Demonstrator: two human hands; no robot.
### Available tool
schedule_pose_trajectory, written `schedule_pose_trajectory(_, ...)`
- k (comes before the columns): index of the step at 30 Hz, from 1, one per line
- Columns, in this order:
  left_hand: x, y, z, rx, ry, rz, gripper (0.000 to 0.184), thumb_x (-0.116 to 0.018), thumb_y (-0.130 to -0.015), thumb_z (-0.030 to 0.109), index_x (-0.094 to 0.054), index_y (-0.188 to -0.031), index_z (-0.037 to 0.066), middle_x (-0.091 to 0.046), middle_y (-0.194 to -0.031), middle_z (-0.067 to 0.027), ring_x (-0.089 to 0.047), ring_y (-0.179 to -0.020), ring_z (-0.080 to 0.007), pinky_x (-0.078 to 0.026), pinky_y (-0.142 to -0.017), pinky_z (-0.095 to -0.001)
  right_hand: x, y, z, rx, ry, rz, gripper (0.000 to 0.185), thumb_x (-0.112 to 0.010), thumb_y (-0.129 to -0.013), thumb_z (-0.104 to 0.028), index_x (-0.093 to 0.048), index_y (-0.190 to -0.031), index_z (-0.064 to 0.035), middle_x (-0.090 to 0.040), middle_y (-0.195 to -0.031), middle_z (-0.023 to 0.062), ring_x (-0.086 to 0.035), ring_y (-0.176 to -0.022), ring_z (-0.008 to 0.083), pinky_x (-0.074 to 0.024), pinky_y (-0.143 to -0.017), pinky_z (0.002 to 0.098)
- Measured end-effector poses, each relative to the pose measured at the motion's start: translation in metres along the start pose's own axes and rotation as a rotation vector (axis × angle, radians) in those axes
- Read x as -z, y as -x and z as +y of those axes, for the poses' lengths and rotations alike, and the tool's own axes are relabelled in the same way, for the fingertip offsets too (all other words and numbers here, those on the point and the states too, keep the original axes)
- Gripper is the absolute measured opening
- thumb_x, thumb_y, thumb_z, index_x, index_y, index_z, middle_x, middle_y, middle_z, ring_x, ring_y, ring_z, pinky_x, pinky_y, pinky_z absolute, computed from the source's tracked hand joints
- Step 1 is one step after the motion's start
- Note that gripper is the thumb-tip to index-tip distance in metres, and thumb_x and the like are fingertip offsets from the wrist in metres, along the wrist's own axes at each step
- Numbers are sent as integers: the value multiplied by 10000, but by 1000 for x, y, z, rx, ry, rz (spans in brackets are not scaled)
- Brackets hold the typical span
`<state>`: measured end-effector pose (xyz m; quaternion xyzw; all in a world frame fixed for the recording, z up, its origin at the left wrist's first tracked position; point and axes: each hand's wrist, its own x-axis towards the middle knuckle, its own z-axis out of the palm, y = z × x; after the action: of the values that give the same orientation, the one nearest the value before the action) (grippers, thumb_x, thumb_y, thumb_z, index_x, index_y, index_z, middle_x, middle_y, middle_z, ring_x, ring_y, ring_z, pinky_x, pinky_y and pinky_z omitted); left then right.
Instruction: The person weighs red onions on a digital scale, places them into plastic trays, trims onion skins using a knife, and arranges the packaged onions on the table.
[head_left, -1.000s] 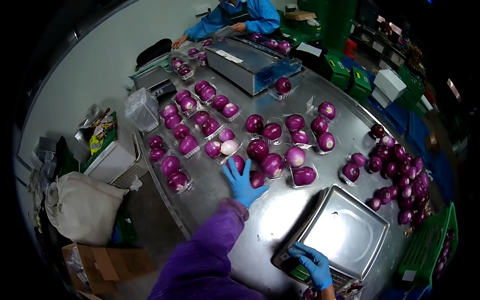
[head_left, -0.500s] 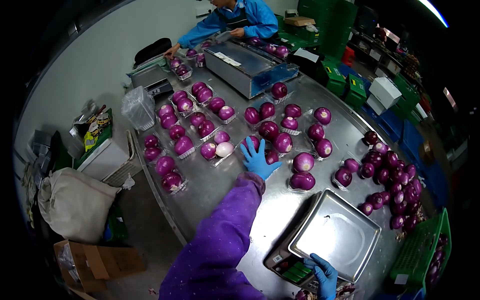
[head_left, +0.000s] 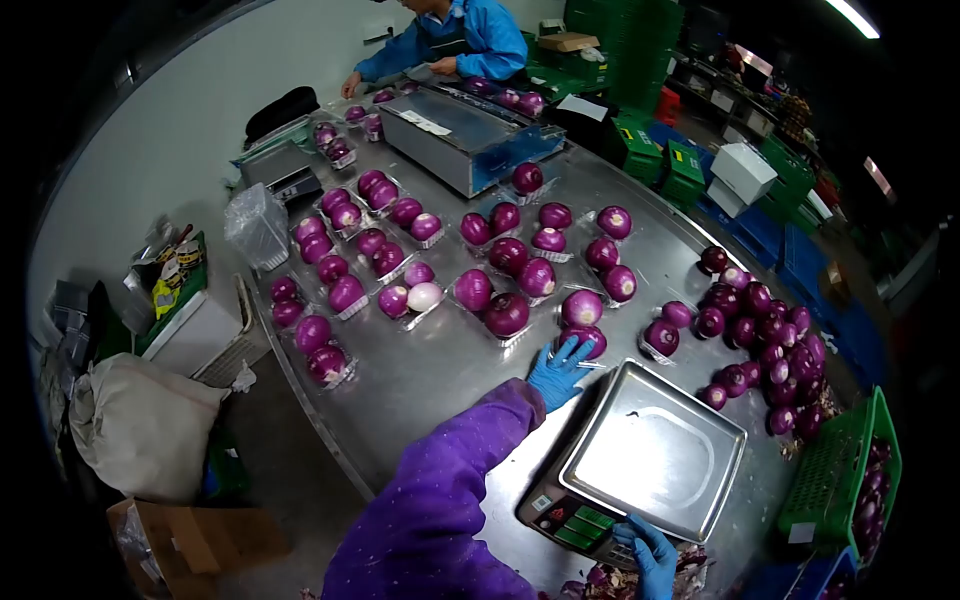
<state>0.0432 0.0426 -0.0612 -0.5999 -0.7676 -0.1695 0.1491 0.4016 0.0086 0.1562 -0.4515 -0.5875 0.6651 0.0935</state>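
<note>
My left hand (head_left: 558,374), in a blue glove, reaches forward with fingers apart. Its fingertips touch the near side of a clear plastic tray (head_left: 590,364) that holds two peeled red onions (head_left: 583,308). My right hand (head_left: 648,556), also gloved in blue, is beside the front edge of a digital scale (head_left: 655,450), its fingers loosely bent over the display panel and nothing visible in them. The scale's steel pan bears nothing. Left of it, a tray with two red onions (head_left: 506,314) stands among several similar trays.
A heap of loose red onions (head_left: 775,345) lies on the right of the steel table (head_left: 420,440). A green crate (head_left: 830,500) with onions stands at its lower right. Across the table, a person in a blue jacket (head_left: 490,40) works behind a metal box (head_left: 450,135).
My left hand has moved right and nearer, from the middle onion tray to the one beside the scale. My right hand stays by the scale. The view has shifted slightly.
</note>
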Motion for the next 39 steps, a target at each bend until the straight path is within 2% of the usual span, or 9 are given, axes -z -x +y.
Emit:
schedule_pose_trajectory(6, 5, -39, -23, 25, 9, -69, 652, -643, -753, 461, -461, -1366, 332, -169, -1552, -47, -117, -1421, -353, -211, -997, -697, 19, -4, 37, 37, -167, 52, 405, -547, -918, -94, -491, -1267, 102, -635, -1107, 216, -625, -1032, 259, -486, -926, 323)
schedule_pose_trajectory(11, 10, -70, -25, 89, 34, -185, 655, -714, -693, 426, -525, -1291, 239, -50, -1571, -104, -2, -1430, -401, -157, -1030, -705, 34, 13, 37, 67, -166, -2, 413, -561, -941, -132, -482, -1315, 26, -623, -1187, 139, -599, -1074, 180, -468, -936, 274)
schedule_pose_trajectory(17, 38, -81, -31, 115, 161, -386, 742, -725, -697, 430, -442, -1376, 334, -115, -1556, -114, -107, -1419, -389, -147, -1050, -684, 107, 26, 54, 230, -141, 371, 332, -583, -934, -203, -599, -1204, -10, -675, -1083, 108, -636, -999, 171, -499, -880, 279)
schedule_pose_trajectory(20, 43, -66, -51, 178, 390, -286, 577, -695, -767, 369, -535, -1307, 245, -421, -1413, -152, -360, -1332, -329, -201, -1083, -579, 163, 18, 80, 241, -290, 533, 287, -540, -950, -154, -605, -1170, 19, -682, -1008, 117, -648, -917, 173, -513, -853, 284)
schedule_pose_trajectory(21, 45, -58, -58, 120, 515, -156, 518, -711, -784, 230, -566, -1261, 85, -554, -1273, -167, -497, -1219, -309, -365, -1039, -370, 182, 14, 94, 236, -305, 585, 276, -527, -952, -136, -606, -1160, 28, -683, -981, 117, -648, -893, 170, -516, -843, 285)
schedule_pose_trajectory(27, 122, -9, -27, 440, 1039, -105, 413, -626, -884, 115, -538, -1260, -31, -577, -1236, -110, -545, -1123, -183, -413, -981, -303, 264, -8, 120, 171, -284, 637, 258, -550, -934, -165, -628, -1110, 7, -686, -958, 100, -644, -842, 157, -470, -714, 240)
schedule_pose_trajectory(36, 213, -18, 145, 368, 1075, 9, 378, -597, -874, 55, -559, -1241, -24, -597, -1212, -124, -572, -1099, -201, -431, -976, -312, 259, 63, 167, 55, 341, 249, 478, -658, -821, -473, -677, -1095, -81, -688, -967, 133, -647, -918, 255, -506, -871, 356)
schedule_pose_trajectory(38, 210, -19, 186, 306, 1051, -70, 393, -616, -863, 89, -565, -1237, -21, -607, -1200, -131, -584, -1083, -204, -441, -966, -316, 237, 87, 172, 17, 786, -57, 498, -656, -819, -476, -645, -1173, -125, -681, -990, 101, -616, -983, 258, -352, -1035, 441)
schedule_pose_trajectory(39, 202, -18, 207, 269, 1052, -127, 404, -628, -858, 113, -567, -1234, -20, -611, -1196, -136, -590, -1074, -204, -447, -959, -318, 223, 99, 213, 355, 1010, 132, 456, -658, -817, -447, -658, -1147, -133, -661, -1033, 57, -581, -1016, 244, -272, -1069, 427)
